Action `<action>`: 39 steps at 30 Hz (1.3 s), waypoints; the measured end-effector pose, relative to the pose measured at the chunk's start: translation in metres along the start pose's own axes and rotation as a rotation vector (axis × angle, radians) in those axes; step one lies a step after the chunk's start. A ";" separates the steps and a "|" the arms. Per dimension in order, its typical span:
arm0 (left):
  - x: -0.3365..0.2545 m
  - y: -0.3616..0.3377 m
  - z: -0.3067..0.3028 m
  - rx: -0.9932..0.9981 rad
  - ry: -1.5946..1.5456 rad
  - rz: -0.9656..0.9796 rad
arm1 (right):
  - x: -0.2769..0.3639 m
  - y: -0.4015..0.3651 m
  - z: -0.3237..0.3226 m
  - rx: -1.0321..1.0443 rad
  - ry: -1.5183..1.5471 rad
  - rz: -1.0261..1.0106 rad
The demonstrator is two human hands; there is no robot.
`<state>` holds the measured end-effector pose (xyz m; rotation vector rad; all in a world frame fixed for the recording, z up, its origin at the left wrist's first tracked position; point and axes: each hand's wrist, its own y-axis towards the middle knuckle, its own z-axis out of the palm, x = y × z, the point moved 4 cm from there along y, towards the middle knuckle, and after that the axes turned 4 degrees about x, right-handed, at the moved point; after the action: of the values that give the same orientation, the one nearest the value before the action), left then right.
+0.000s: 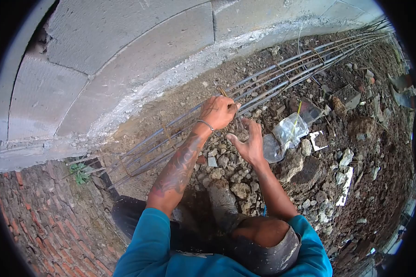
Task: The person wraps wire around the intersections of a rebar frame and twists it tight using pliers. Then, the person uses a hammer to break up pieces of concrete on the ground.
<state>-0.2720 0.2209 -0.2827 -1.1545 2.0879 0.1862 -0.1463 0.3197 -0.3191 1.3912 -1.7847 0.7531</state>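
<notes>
The grey block wall (138, 69) curves across the top of the view, with rough pale mortar along its foot; below it spreads the brown ground of soil and broken stone (346, 152), and at lower left lies the red-brown brick paving (46, 217); the long, narrow cage of grey and rusty steel bars (286, 84) runs diagonally beside the wall, from lower left to upper right, and passes under the person's hands near its middle.

The cage looks heavy as a whole and stiff in each bar, though its length may let it flex or twist; its rough, rusty metal should give decent friction, but any wire ends could scratch bare skin; the surest hold would be around the long bars close to a thin rusty cross-tie (168, 135), with a hand well apart on either side of the middle if its weight had to be borne; the ties look slighter and easier to bend than the bars.

The left hand (217, 112) is at the cage, its fingers curled in and closed; whether they pinch a wire or a tool cannot be told; the right hand (252, 147) is just beside it, thumb spread away from the fingers and palm open, its fingertips near the left's; no firm grip shows there.

Right of the hands, the crumpled clear plastic bag (291, 129) lies on the rubble; it looks light, soft and slippery, best taken by a gathered fold; smallest is the thin metal chain bracelet (206, 124) on the left wrist.
</notes>
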 end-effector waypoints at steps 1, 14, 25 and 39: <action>-0.002 -0.002 0.001 -0.013 0.008 -0.003 | 0.007 -0.004 -0.003 -0.072 -0.144 -0.123; -0.006 0.000 0.001 0.026 0.052 -0.024 | -0.049 0.013 0.009 -0.263 0.004 -0.092; -0.002 0.000 0.003 0.010 0.035 0.019 | 0.009 -0.001 -0.037 -0.026 0.199 0.213; 0.051 0.001 0.025 0.038 -0.386 0.095 | -0.022 0.027 -0.045 -0.113 0.365 0.211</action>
<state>-0.2760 0.1985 -0.3344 -0.9135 1.7957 0.3810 -0.1608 0.3746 -0.3120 0.9312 -1.6671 0.9347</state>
